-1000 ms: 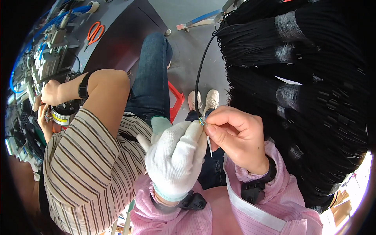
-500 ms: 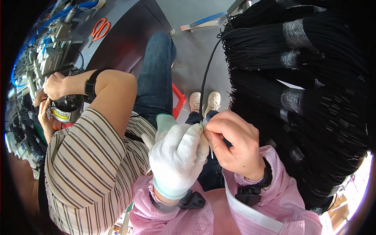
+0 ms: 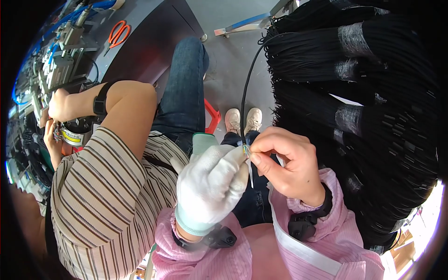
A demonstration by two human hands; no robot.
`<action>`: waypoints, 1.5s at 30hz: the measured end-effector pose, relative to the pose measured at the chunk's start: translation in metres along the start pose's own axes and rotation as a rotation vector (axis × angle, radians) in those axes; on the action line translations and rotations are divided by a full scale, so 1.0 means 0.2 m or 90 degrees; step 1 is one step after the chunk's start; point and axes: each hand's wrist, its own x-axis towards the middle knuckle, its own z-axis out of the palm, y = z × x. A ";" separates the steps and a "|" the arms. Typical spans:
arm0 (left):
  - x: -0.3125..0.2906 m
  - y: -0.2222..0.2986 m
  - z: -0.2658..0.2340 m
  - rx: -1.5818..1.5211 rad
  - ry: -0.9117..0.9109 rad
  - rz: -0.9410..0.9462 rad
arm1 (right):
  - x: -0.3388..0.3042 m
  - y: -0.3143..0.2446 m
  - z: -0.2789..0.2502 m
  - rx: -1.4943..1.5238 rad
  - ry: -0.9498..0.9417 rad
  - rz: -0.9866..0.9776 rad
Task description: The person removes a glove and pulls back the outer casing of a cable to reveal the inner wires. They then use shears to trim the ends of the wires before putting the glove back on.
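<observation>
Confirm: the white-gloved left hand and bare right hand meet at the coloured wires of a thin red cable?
No, the thin cable is black, as the head view shows. The gloved left hand and bare right hand meet at its coloured wires.

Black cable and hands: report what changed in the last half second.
The black cable near its end and right hand shifted slightly right; the gloved left hand swung its cuff left. The co-worker's bent arm moved left. Nothing was taken or released; both hands stay at the coloured wires, scissors unmoved.

Orange-handled scissors on grey tabletop; red plastic item beside co-worker's jeans.
</observation>
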 end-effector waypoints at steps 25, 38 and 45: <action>0.01 0.00 0.01 -0.171 0.009 -0.057 | 0.00 -0.03 -0.02 -0.072 -0.047 -0.057; 0.05 -0.03 0.06 -0.680 0.389 -0.427 | 0.00 -0.02 0.18 0.217 0.188 0.086; 0.06 0.01 0.43 -0.635 0.224 -0.282 | -0.03 0.18 0.20 0.028 0.459 0.023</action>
